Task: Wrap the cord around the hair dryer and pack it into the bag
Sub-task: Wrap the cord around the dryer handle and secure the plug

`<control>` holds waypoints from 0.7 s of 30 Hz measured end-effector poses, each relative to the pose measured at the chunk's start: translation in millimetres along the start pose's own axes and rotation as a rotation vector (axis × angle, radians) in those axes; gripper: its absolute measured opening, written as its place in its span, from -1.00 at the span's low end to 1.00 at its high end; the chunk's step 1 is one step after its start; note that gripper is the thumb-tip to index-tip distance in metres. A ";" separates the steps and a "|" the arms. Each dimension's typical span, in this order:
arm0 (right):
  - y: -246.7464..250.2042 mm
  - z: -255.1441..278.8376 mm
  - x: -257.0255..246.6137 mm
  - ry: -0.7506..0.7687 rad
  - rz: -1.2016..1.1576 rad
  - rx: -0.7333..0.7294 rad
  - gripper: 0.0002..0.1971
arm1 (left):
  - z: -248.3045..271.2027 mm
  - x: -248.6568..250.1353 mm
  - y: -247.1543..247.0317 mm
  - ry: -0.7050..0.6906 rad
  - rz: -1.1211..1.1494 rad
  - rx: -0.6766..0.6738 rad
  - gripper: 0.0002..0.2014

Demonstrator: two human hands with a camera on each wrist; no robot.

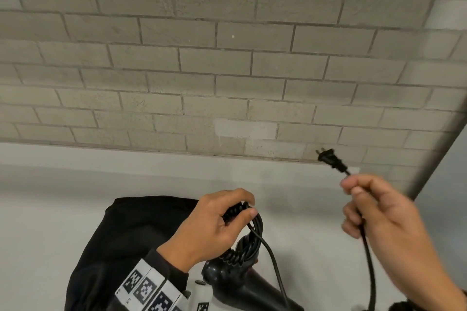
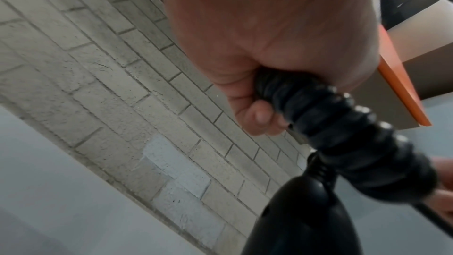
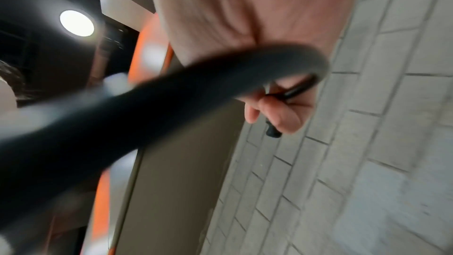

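Gripping the coiled part of the black cord (image 1: pixel 246 235), the left hand (image 1: pixel 214 230) had its fingers and thumb curled round several loops bundled at the handle of the black hair dryer (image 1: pixel 242 283). The dryer hung low in the near middle of the head view, its body angled toward the near right, above the pale tabletop (image 1: pixel 50 222). In the left wrist view the same fist (image 2: pixel 269 46) closed over the ribbed, wound section of cord (image 2: pixel 343 133), with the rounded dryer body (image 2: pixel 301 220) just below it.

The right hand (image 1: pixel 384 214) was raised to the right of the left one and well apart from it, blurred, its thumb and fingers pinching the free end of the cord close to the plug (image 1: pixel 331 158). The plug stuck out past the fingertips toward the far left, prongs pointing at the grey brick wall (image 1: pixel 227 58). From that pinch the cord ran down through the hand and off the near edge of the picture, and a separate strand ran from the wound bundle down across the dryer. In the right wrist view the hand (image 3: pixel 257 26) had its fingers (image 3: pixel 282 111) curled over the thin cord, while a thick blurred length of cord (image 3: pixel 147 113) swept across the foreground.

A black bag (image 1: pixel 131 240) lay on the tabletop behind and to the left of the left hand, slack; whether its mouth was open could not be told. A band of black-and-white markers (image 1: pixel 149 290) wrapped the left wrist.
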State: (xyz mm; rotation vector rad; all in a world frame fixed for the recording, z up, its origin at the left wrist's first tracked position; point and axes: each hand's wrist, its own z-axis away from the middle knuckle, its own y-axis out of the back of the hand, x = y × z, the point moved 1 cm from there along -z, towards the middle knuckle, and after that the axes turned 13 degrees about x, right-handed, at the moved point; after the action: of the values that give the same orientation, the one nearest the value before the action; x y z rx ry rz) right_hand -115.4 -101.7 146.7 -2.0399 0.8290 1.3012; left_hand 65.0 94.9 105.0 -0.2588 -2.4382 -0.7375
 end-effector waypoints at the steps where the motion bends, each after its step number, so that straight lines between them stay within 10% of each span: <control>1: -1.5 4.6 10.3 -0.022 0.014 -0.013 -0.62 | -0.9 0.7 0.7 -0.021 -0.013 -0.006 -0.91; 11: -5.3 21.0 59.9 0.088 0.278 -0.244 -0.32 | 0.1 3.2 7.8 0.098 0.093 -0.068 -0.74; 16: -30.7 55.1 69.5 0.266 0.424 -0.201 -0.63 | -1.5 3.5 5.5 0.122 0.078 -0.036 -0.80; 18: -47.1 70.6 60.8 0.202 0.421 -0.130 -0.94 | -1.1 4.4 4.6 0.123 0.068 -0.004 -0.80; 21: -68.1 88.4 62.9 -0.003 0.477 -0.214 -0.85 | -1.1 4.7 3.1 0.120 0.067 0.020 -0.79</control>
State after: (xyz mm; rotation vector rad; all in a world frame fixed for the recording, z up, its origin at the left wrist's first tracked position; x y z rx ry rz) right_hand -93.0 -4.5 66.2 -2.0734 1.2784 1.7094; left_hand 62.7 96.9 109.9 -0.2790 -2.3107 -0.6799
